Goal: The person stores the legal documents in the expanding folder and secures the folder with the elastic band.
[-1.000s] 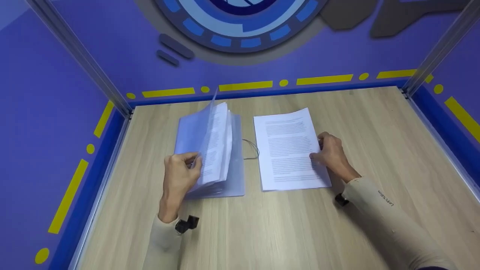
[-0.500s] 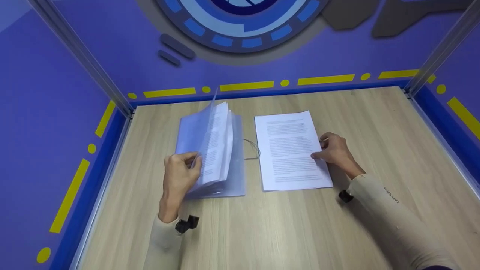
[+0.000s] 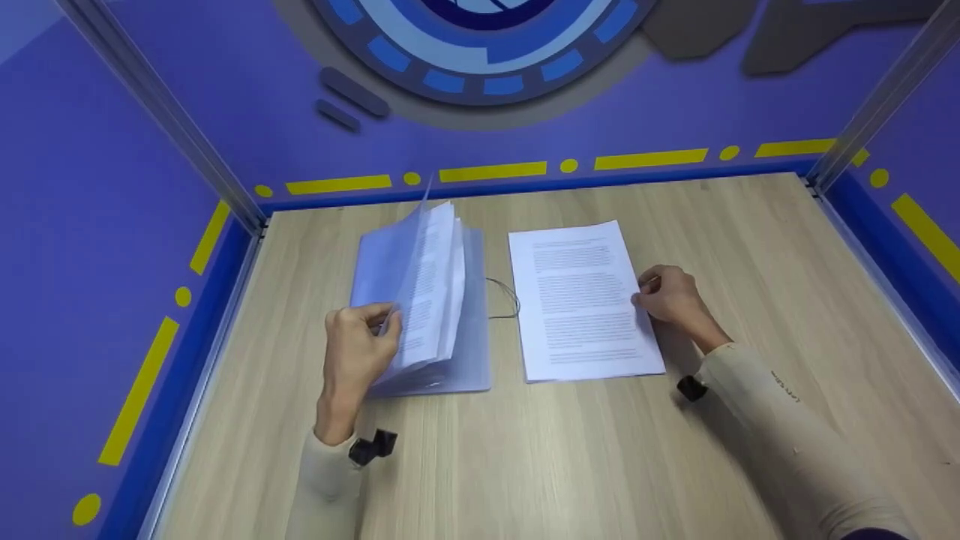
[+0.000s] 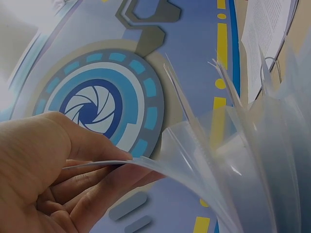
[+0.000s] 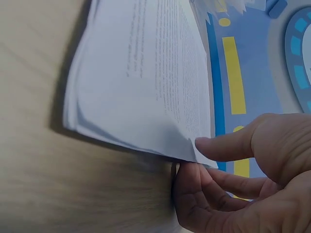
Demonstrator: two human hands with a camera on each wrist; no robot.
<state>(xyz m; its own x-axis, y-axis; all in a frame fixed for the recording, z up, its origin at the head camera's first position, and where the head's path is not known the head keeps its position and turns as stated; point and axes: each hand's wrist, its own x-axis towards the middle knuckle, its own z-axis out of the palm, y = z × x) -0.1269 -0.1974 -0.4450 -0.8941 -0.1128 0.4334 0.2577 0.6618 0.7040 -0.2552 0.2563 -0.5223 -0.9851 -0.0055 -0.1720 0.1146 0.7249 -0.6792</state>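
Note:
On the left of the table lies a clear plastic folder [image 3: 472,315], its cover raised and several sleeves with printed sheets [image 3: 427,300] fanned upright. My left hand [image 3: 360,345] pinches the raised plastic at its near left edge; the left wrist view shows the thumb over the thin clear sheet [image 4: 146,162] and curled fingers beneath. To the right lies a stack of printed paper [image 3: 585,300]. My right hand [image 3: 673,300] is at the stack's right edge, thumb on the top sheet and fingers curled below the edge, pinching it. How many sheets it grips is hidden.
A thin dark cord loop [image 3: 506,296] lies between folder and paper stack. The wooden table [image 3: 480,465] is bounded by a blue back wall [image 3: 487,142] and side walls with metal posts. A small black device [image 3: 373,448] sits at the left wrist.
My right thumb has slid outward to the paper's right edge. The top sheet's far right corner, raised earlier, now lies lower. My left hand and the folder have barely moved.

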